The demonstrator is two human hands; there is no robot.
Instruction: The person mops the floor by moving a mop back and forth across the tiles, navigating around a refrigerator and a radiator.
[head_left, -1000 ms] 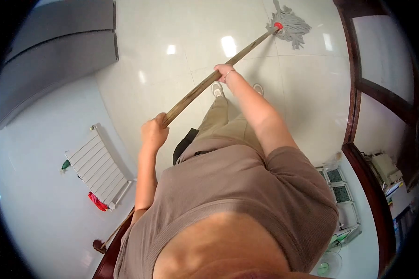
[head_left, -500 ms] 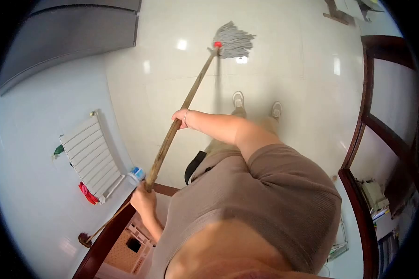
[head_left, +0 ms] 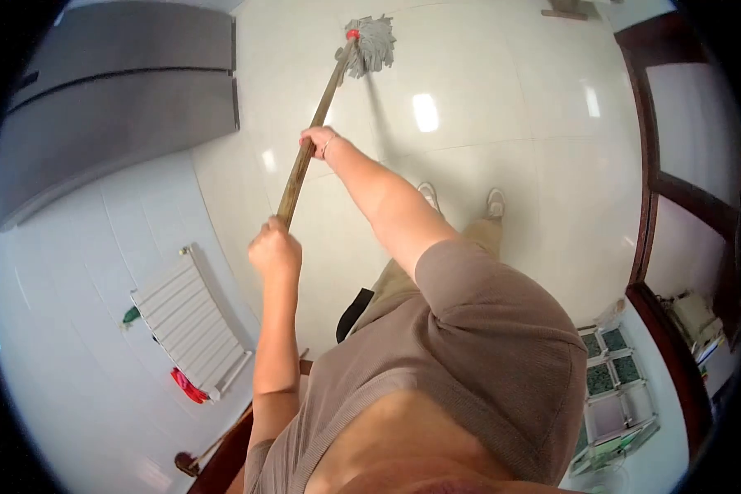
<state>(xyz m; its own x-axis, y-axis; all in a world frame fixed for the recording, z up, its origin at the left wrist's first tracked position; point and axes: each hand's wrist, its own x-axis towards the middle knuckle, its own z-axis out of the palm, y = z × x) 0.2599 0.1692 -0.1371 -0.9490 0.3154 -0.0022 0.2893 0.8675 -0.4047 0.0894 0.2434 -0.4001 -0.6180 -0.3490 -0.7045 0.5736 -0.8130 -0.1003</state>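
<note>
A long wooden mop handle (head_left: 298, 177) runs diagonally up from the person's left side. My left hand (head_left: 275, 247) is closed round its lower end. Further up the shaft, my right hand (head_left: 318, 142) grips it, a thin bracelet at the wrist. At the far end, the grey mop head (head_left: 374, 48) with a red collar (head_left: 352, 34) lies on the pale tiled floor (head_left: 461, 99).
A dark grey cabinet (head_left: 140, 99) stands at the upper left. On the left wall hang a white radiator (head_left: 191, 317) and a red cloth (head_left: 188, 385). A dark wooden door frame (head_left: 646, 132) is at right, with a metal rack (head_left: 617, 379) at the lower right.
Both hands and the mop have moved forward, away from the body, with the mop head also shifted left. My left hand has risen clear of the lower doorway. The camera view has shifted.
</note>
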